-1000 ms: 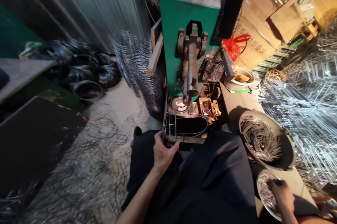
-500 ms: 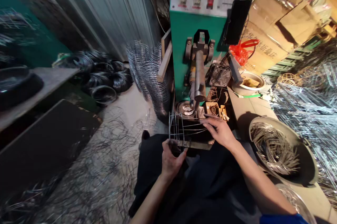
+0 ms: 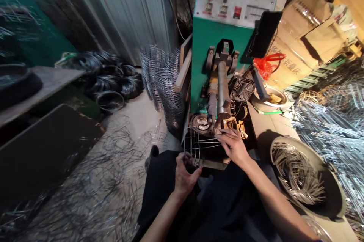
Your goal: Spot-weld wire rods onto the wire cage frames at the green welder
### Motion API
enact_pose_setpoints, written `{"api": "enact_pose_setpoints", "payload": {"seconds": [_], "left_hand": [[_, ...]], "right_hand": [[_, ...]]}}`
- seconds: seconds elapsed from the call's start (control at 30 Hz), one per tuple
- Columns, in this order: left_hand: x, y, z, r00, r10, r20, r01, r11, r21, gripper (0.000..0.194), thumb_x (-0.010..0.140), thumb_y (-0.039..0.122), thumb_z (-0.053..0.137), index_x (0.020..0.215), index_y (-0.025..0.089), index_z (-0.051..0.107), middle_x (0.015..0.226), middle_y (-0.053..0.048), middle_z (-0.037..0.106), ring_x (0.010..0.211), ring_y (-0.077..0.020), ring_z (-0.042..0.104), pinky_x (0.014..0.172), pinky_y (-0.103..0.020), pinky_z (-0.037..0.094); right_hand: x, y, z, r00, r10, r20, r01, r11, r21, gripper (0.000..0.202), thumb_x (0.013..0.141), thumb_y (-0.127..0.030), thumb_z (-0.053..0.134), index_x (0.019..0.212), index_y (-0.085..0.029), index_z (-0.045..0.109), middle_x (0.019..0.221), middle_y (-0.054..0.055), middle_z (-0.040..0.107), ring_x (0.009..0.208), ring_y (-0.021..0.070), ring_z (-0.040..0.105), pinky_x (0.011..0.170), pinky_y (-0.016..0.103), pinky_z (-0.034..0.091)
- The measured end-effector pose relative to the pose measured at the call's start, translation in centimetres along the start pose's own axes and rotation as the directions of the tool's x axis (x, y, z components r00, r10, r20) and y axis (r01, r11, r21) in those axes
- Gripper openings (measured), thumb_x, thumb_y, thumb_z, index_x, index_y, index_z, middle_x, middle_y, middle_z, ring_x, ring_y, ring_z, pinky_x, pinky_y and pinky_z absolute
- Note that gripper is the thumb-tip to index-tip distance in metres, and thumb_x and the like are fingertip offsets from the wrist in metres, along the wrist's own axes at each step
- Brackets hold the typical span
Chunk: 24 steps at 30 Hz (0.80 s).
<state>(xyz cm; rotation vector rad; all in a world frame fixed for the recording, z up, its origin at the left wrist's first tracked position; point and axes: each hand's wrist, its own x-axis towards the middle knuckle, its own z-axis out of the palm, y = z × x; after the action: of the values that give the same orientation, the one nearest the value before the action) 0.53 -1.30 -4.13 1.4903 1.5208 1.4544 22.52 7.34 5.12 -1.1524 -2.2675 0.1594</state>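
Left hand (image 3: 184, 175) low and near the lap, fingers curled shut in a grip; right hand (image 3: 233, 146) reaching forward, forearm bare, fingers pinched together.

Corrugated metal wall (image 3: 119, 14), wire-littered floor (image 3: 93, 181), perhaps concrete.
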Motion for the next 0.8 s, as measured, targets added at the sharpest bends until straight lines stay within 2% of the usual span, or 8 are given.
{"api": "enact_pose_setpoints", "payload": {"seconds": [0.1,0.33,0.57,0.67,0.8], "left_hand": [[0.5,-0.2,0.1,1.000,0.021,-0.009,-0.021,1.000,-0.009,0.051,0.075,0.030,0.077,0.111,0.023,0.041,0.102,-0.002,0.054,0.066,-0.0109,0.063,0.068,-0.029,0.055],[1.4,-0.6,0.4,0.997,0.064,-0.033,-0.064,0.998,-0.019,0.049,0.077,0.030,0.076,0.110,0.023,0.040,0.106,-0.003,0.054,0.064,-0.0098,0.064,0.069,-0.029,0.055],[1.7,-0.4,0.6,0.997,0.065,-0.036,-0.067,0.996,-0.053,0.048,0.077,0.030,0.077,0.106,0.023,0.038,0.108,-0.003,0.053,0.061,-0.0073,0.061,0.068,-0.029,0.055],[2.3,0.1,0.3,1.000,0.015,-0.008,-0.015,0.999,-0.046,0.050,0.077,0.032,0.077,0.109,0.022,0.040,0.096,0.000,0.055,0.062,-0.0105,0.063,0.066,-0.029,0.055],[3.9,0.2,0.0,1.000,-0.029,-0.006,0.029,1.000,-0.003,0.052,0.074,0.036,0.080,0.107,0.021,0.043,0.088,0.000,0.058,0.062,-0.0134,0.063,0.063,-0.029,0.055]], "right_hand": [[0.5,0.1,-0.1,0.999,-0.031,-0.030,0.031,1.000,0.005,0.025,0.097,-0.019,0.052,0.113,-0.025,0.070,0.110,0.007,0.074,0.116,0.0226,0.062,0.104,0.045,0.035],[1.3,0.6,0.2,0.994,-0.072,-0.086,0.072,0.997,0.001,0.022,0.097,-0.017,0.054,0.111,-0.024,0.069,0.104,0.005,0.076,0.116,0.0222,0.062,0.101,0.044,0.035],[1.3,0.4,0.7,0.991,-0.042,-0.131,0.043,0.999,0.005,0.018,0.098,-0.019,0.053,0.109,-0.024,0.067,0.103,0.004,0.075,0.113,0.0222,0.063,0.099,0.043,0.035],[1.6,0.7,0.7,0.981,0.041,-0.187,-0.039,0.999,0.015,0.011,0.097,-0.027,0.056,0.094,-0.022,0.065,0.094,0.004,0.073,0.097,0.0215,0.065,0.094,0.040,0.039],[2.6,1.9,0.4,0.969,0.111,-0.219,-0.106,0.994,0.032,0.022,0.096,-0.033,0.055,0.079,-0.021,0.061,0.077,0.004,0.066,0.076,0.0198,0.059,0.077,0.033,0.045]]}}
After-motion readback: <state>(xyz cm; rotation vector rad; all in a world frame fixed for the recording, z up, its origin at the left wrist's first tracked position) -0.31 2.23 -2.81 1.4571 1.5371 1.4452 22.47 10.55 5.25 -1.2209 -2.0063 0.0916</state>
